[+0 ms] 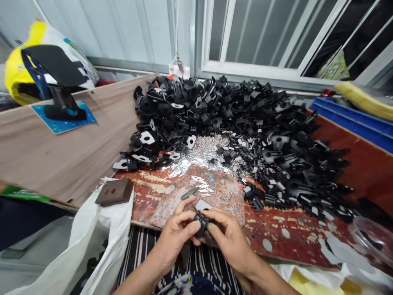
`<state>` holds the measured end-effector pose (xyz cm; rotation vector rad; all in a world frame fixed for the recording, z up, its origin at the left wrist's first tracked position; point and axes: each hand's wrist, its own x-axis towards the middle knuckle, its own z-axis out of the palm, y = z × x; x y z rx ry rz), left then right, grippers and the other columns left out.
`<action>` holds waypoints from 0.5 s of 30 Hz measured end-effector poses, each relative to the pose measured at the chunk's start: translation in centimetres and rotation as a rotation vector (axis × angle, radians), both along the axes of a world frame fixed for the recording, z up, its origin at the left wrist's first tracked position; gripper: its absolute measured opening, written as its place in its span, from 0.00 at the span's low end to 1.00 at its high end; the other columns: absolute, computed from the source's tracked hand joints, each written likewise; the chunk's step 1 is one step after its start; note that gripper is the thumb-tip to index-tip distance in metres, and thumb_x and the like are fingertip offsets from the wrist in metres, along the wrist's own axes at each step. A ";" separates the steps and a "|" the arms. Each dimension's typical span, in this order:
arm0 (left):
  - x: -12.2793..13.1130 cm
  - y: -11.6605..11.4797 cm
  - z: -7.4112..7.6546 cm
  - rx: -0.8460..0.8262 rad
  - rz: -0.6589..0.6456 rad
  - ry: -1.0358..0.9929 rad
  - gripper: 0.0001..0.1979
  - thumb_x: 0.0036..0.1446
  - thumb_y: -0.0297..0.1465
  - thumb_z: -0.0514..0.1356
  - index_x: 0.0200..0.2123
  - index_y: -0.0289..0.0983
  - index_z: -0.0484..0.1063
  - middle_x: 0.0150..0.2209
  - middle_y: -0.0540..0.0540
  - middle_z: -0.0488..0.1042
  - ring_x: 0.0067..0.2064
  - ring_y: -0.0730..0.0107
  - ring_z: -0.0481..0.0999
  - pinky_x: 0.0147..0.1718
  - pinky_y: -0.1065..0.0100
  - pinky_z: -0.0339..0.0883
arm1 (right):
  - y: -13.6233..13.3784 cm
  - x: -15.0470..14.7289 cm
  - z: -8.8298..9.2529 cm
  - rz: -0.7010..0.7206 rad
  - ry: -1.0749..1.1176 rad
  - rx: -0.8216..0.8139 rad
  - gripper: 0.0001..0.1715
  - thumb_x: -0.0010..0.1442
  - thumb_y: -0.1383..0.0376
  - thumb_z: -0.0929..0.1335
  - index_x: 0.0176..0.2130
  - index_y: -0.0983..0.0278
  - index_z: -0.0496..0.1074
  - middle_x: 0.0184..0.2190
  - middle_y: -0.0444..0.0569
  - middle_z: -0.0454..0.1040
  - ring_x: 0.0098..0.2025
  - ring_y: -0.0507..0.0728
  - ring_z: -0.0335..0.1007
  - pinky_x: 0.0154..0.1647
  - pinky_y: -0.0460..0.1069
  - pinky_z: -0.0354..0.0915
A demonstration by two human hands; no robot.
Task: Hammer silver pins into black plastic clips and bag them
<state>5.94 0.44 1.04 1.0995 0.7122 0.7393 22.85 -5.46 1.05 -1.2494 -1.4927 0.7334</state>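
Near the table's front edge, my left hand and my right hand both grip one small black plastic clip part between thumbs and fingers. Fingertips partly cover it, and its exact kind is unclear. Just beyond the fingers lie a flat white-faced piece and a slim green tool, its front end close to my left index finger. Several loose metal pins are scattered on a worn, speckled board. Past them is a pile of tiny shiny metal parts, which look like small springs.
A large heap of black plastic parts covers the table's back and right. A brown block rests by a white sack at left. A phone stand stands on the wooden board. A clear plastic tub sits at right.
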 end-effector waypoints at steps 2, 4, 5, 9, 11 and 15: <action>-0.5 0.5 -0.1 0.080 -0.013 0.035 0.13 0.56 0.41 0.67 0.31 0.37 0.82 0.67 0.40 0.57 0.36 0.67 0.76 0.28 0.69 0.74 | 0.6 -0.1 -0.3 0.045 0.042 0.019 0.18 0.63 0.62 0.67 0.51 0.45 0.77 0.39 0.44 0.80 0.39 0.61 0.81 0.36 0.55 0.79; -1.0 1.0 -0.1 0.132 -0.014 0.064 0.13 0.56 0.42 0.67 0.32 0.38 0.83 0.58 0.39 0.69 0.40 0.61 0.75 0.28 0.70 0.73 | 1.4 0.2 -0.1 0.109 0.004 0.052 0.21 0.62 0.64 0.67 0.53 0.46 0.75 0.42 0.43 0.81 0.43 0.60 0.81 0.42 0.55 0.79; -1.2 1.3 -0.1 0.148 -0.002 0.079 0.12 0.56 0.42 0.66 0.33 0.38 0.83 0.52 0.39 0.74 0.41 0.59 0.75 0.29 0.70 0.73 | 1.9 0.6 0.1 0.134 -0.060 0.063 0.22 0.63 0.65 0.66 0.54 0.46 0.75 0.43 0.43 0.81 0.44 0.59 0.81 0.45 0.55 0.78; -2.2 2.7 -0.6 0.223 0.216 0.144 0.12 0.55 0.42 0.67 0.31 0.38 0.81 0.38 0.44 0.76 0.37 0.62 0.73 0.30 0.70 0.72 | 5.5 3.5 0.8 0.039 -0.381 0.072 0.18 0.65 0.69 0.65 0.49 0.54 0.78 0.41 0.44 0.82 0.44 0.56 0.79 0.48 0.51 0.75; -2.5 3.7 -1.2 0.259 0.336 0.166 0.13 0.53 0.42 0.68 0.29 0.37 0.79 0.35 0.46 0.75 0.35 0.63 0.73 0.29 0.71 0.71 | 8.7 5.3 0.6 -0.085 -0.491 0.070 0.17 0.65 0.70 0.63 0.47 0.59 0.79 0.43 0.48 0.81 0.47 0.56 0.77 0.51 0.52 0.73; -2.3 5.3 -2.6 0.334 0.391 0.219 0.15 0.53 0.43 0.67 0.29 0.37 0.78 0.33 0.45 0.74 0.33 0.62 0.72 0.27 0.69 0.70 | 16.7 7.7 -0.4 -0.234 -0.701 0.044 0.16 0.65 0.68 0.64 0.48 0.64 0.78 0.54 0.56 0.75 0.58 0.61 0.69 0.62 0.58 0.64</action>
